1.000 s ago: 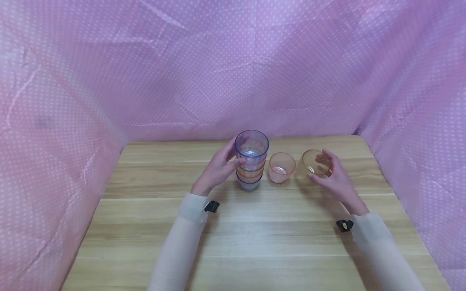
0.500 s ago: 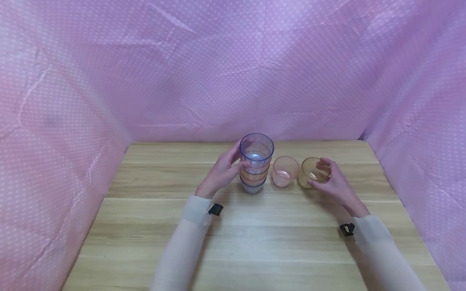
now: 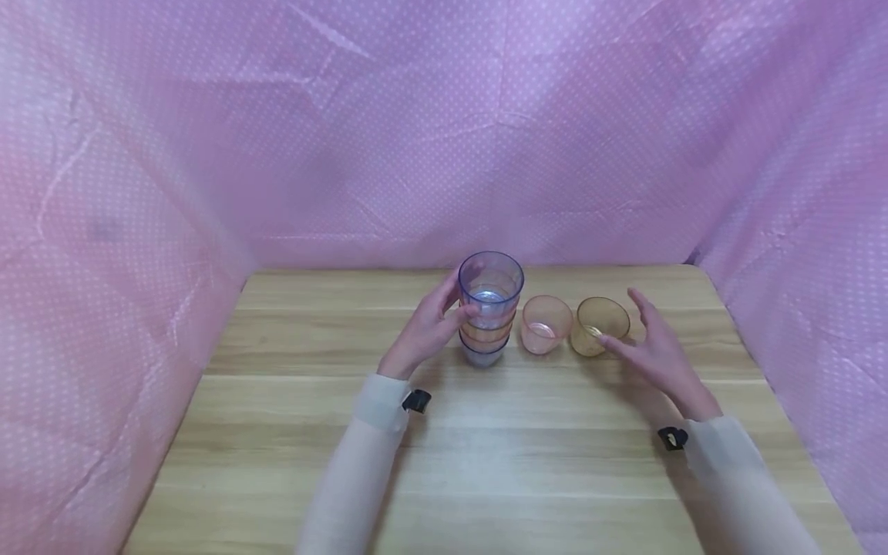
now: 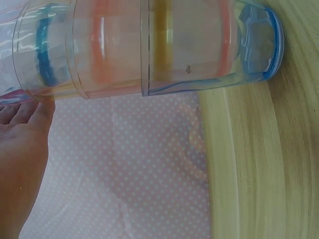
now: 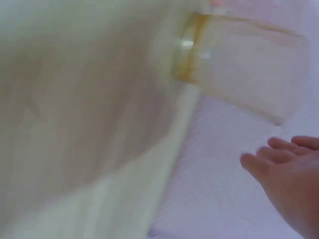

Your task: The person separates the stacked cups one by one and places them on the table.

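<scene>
A tall stack of clear tinted cups (image 3: 487, 336) stands upright on the table, a blue-rimmed one on top. My left hand (image 3: 426, 330) grips the stack near its top from the left, thumb in front and fingers behind. In the left wrist view, blue, orange and yellow bands show through the nested cups (image 4: 119, 50). A yellow cup (image 3: 590, 339) rests upright at the right end of the row. Beside it my right hand (image 3: 657, 356) is spread, fingers apart from the cup in the right wrist view. Between stack and yellow cup sits a pink cup (image 3: 537, 343).
The wooden table (image 3: 486, 462) ends behind the cups at a pink dotted cloth (image 3: 388, 154), which also hangs along both sides. Dark wrist bands (image 3: 417, 401) sit at both sleeves.
My right hand has set the yellow cup down next to the pink cup, let it go and drawn back to the right. My left hand keeps its grip on the stack.
</scene>
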Motion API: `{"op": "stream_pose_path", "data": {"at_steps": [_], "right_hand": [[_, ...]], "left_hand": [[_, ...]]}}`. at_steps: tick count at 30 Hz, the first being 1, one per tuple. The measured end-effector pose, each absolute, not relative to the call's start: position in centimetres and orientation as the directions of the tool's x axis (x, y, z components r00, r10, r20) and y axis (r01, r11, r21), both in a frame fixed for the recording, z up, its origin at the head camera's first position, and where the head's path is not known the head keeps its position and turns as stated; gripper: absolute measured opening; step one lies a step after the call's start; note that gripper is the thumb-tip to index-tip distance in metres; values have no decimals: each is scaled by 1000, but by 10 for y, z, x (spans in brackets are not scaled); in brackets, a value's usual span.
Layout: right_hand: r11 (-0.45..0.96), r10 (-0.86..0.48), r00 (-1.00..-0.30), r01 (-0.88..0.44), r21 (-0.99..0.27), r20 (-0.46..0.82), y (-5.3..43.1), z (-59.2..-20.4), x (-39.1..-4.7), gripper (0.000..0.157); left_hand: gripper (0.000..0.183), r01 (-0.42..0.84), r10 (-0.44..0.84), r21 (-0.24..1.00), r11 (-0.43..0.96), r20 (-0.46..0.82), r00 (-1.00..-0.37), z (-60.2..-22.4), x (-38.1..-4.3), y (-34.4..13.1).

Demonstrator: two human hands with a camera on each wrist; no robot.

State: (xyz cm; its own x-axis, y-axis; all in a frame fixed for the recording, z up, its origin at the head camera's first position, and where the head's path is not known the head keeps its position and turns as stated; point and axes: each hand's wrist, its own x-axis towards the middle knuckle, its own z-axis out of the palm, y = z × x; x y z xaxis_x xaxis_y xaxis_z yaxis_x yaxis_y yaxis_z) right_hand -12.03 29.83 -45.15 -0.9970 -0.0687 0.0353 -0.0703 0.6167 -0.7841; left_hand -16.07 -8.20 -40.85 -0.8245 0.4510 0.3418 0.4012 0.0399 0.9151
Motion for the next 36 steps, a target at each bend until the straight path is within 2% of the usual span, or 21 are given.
{"op": "stream_pose_path", "data": {"at_steps": [4, 7, 11, 15, 21, 27, 36], "right_hand": [[566, -3, -986, -138, -813, 166, 282, -433, -110, 83], [523, 23, -956, -238, -818, 293, 265, -421, -103, 70], [440, 36, -881, -409, -799, 471, 241, -409, -100, 61], [326, 35, -831, -516, -792, 556, 219, -399, -99, 55], [219, 1, -818, -562, -798, 576, 193, -392, -104, 53], [136, -33, -874, -485, -864, 485, 172, -394, -113, 54], [130, -119, -891, -451, -883, 438, 150, -397, -125, 55]], "left_hand": [[94, 406, 448, 914, 25, 353, -821, -409, -161, -82], [94, 409, 438, 913, 10, 363, -822, -411, -161, -81], [92, 415, 430, 910, -19, 382, -818, -413, -160, -79], [92, 433, 425, 901, -44, 409, -808, -415, -160, -76], [93, 422, 399, 906, -31, 398, -826, -418, -158, -73], [92, 413, 370, 911, -25, 392, -843, -419, -158, -69], [91, 396, 352, 918, -36, 383, -854, -421, -153, -71]]}}
